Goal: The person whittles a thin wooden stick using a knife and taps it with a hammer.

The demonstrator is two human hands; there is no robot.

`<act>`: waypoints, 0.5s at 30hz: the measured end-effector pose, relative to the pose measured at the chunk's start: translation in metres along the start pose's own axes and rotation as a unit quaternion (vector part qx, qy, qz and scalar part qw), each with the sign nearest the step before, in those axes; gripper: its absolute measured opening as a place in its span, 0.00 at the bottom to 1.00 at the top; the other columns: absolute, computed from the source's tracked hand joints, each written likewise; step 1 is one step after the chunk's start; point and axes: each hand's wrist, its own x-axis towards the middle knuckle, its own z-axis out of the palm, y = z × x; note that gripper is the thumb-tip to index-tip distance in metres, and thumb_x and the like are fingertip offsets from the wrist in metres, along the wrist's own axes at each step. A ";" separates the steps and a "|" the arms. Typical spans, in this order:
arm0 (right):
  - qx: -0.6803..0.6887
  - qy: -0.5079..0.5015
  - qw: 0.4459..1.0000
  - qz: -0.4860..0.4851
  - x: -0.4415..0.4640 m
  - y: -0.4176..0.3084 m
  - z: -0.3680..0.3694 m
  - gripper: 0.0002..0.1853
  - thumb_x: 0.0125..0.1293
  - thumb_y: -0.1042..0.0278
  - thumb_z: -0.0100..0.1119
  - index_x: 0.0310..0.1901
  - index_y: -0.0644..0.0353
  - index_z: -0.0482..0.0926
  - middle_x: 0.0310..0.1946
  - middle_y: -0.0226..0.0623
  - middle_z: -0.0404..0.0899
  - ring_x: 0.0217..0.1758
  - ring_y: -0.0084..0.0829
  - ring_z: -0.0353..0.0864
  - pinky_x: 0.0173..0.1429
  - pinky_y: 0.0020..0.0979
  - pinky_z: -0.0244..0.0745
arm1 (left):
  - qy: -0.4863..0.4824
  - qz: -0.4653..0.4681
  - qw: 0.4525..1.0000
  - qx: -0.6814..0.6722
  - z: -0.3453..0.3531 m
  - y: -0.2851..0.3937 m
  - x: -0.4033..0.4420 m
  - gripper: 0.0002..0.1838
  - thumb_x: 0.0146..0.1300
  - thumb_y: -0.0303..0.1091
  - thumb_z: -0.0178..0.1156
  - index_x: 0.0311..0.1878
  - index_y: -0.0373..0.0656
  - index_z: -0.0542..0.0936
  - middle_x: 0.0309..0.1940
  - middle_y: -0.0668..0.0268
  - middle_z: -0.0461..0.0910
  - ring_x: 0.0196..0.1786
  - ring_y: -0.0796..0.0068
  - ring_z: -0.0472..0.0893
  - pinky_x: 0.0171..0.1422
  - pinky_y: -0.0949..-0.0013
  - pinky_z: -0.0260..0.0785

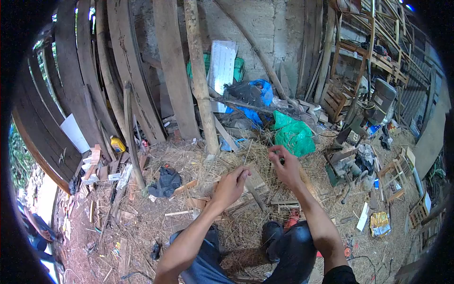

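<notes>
So, two bare hands are held out over the straw-covered floor (151,227), above a pair of dark-trousered knees. The left hand (231,187) is curled up pretty narrow, with the thumb tucked in against the index finger; whether something thin is pinched there honestly can't be told. The right hand (287,170) is held a bit further out, apart from the left one, with its fingers bent and bunched loosely. What's gripped in it, if anything, can't be made out either.

Nearest to both is a pale wooden board (257,176), seen in the gap between the hands and partly covered by straw. A stick (257,199) is seen just below it, slanted down toward the knees. Just beyond the right hand, a crumpled green plastic bag (294,136) is dumped on the straw, with some blue plastic sheeting (266,92) heaped behind it.

Off to the left, a dark crumpled bag (165,183) is left on the floor, and a yellow bottle (117,144) is propped near the wall planks (171,71). A gold wrapper (379,224) is dropped well over to the right.
</notes>
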 end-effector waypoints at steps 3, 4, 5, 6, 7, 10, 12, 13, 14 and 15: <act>0.024 -0.060 0.995 -0.071 -0.001 0.003 0.009 0.13 0.61 0.64 0.62 0.42 0.65 0.78 0.30 0.42 0.80 0.28 0.32 0.78 0.33 0.33 0.69 | -0.008 0.010 0.996 0.091 -0.002 -0.007 0.003 0.10 0.69 0.32 0.48 0.45 0.40 0.76 0.29 0.54 0.81 0.29 0.50 0.79 0.36 0.55 0.68; 0.048 -0.041 0.992 -0.105 -0.001 0.010 0.016 0.13 0.59 0.65 0.63 0.40 0.66 0.79 0.29 0.42 0.80 0.33 0.28 0.79 0.37 0.28 0.71 | -0.004 0.036 0.991 0.130 -0.002 -0.012 0.004 0.10 0.68 0.33 0.48 0.44 0.40 0.77 0.28 0.54 0.80 0.27 0.47 0.78 0.34 0.53 0.68; 0.049 -0.045 0.992 -0.107 -0.001 0.015 0.015 0.13 0.59 0.65 0.63 0.40 0.66 0.79 0.29 0.42 0.80 0.33 0.28 0.79 0.37 0.28 0.71 | 0.000 0.034 0.991 0.130 -0.002 -0.017 0.003 0.10 0.68 0.33 0.48 0.44 0.40 0.77 0.28 0.54 0.80 0.27 0.47 0.78 0.34 0.53 0.68; 0.037 -0.083 0.995 -0.038 -0.002 0.009 0.012 0.13 0.59 0.66 0.63 0.39 0.67 0.79 0.31 0.41 0.81 0.34 0.26 0.80 0.39 0.27 0.72 | 0.005 0.010 0.989 0.147 -0.005 -0.017 0.004 0.09 0.67 0.32 0.50 0.43 0.40 0.78 0.29 0.55 0.80 0.30 0.49 0.78 0.37 0.54 0.68; 0.024 -0.121 0.992 0.032 -0.002 0.006 0.011 0.12 0.59 0.66 0.63 0.39 0.67 0.80 0.33 0.40 0.82 0.36 0.25 0.80 0.41 0.25 0.73 | 0.009 -0.013 0.986 0.163 -0.008 -0.017 0.004 0.08 0.65 0.31 0.52 0.42 0.41 0.78 0.31 0.56 0.80 0.33 0.52 0.78 0.41 0.54 0.67; 0.120 -0.108 0.985 0.068 -0.004 0.015 0.017 0.10 0.59 0.67 0.62 0.37 0.66 0.80 0.32 0.35 0.82 0.33 0.24 0.79 0.37 0.25 0.71 | 0.142 0.116 0.955 0.233 -0.013 -0.020 0.009 0.06 0.60 0.27 0.56 0.39 0.40 0.81 0.34 0.58 0.78 0.40 0.57 0.75 0.46 0.60 0.64; 0.233 -0.083 0.960 0.135 -0.005 0.013 0.022 0.09 0.60 0.67 0.61 0.36 0.66 0.81 0.29 0.31 0.80 0.28 0.21 0.75 0.31 0.23 0.68 | 0.187 0.092 0.941 0.265 -0.013 -0.014 0.009 0.07 0.58 0.26 0.58 0.40 0.41 0.80 0.35 0.59 0.78 0.44 0.59 0.74 0.50 0.58 0.61; 0.312 -0.061 0.929 0.188 -0.005 0.008 0.024 0.09 0.60 0.67 0.61 0.36 0.65 0.81 0.28 0.28 0.79 0.25 0.19 0.73 0.26 0.22 0.65 | 0.229 0.069 0.925 0.296 -0.013 -0.007 0.009 0.09 0.56 0.25 0.59 0.41 0.42 0.79 0.36 0.60 0.77 0.47 0.61 0.72 0.54 0.56 0.57; 0.312 -0.060 0.930 0.185 -0.004 0.003 0.025 0.09 0.60 0.67 0.61 0.36 0.65 0.81 0.28 0.28 0.79 0.25 0.19 0.73 0.26 0.22 0.65 | 0.231 0.072 0.924 0.296 -0.013 0.000 0.010 0.09 0.56 0.25 0.59 0.41 0.42 0.79 0.36 0.60 0.77 0.47 0.61 0.72 0.54 0.56 0.57; 0.362 -0.036 0.904 0.223 -0.004 -0.003 0.024 0.08 0.61 0.68 0.60 0.36 0.64 0.80 0.26 0.26 0.76 0.18 0.15 0.64 0.21 0.21 0.56 | 0.280 0.117 0.897 0.321 -0.015 0.012 0.011 0.10 0.56 0.25 0.58 0.43 0.42 0.79 0.35 0.60 0.77 0.45 0.60 0.73 0.52 0.57 0.59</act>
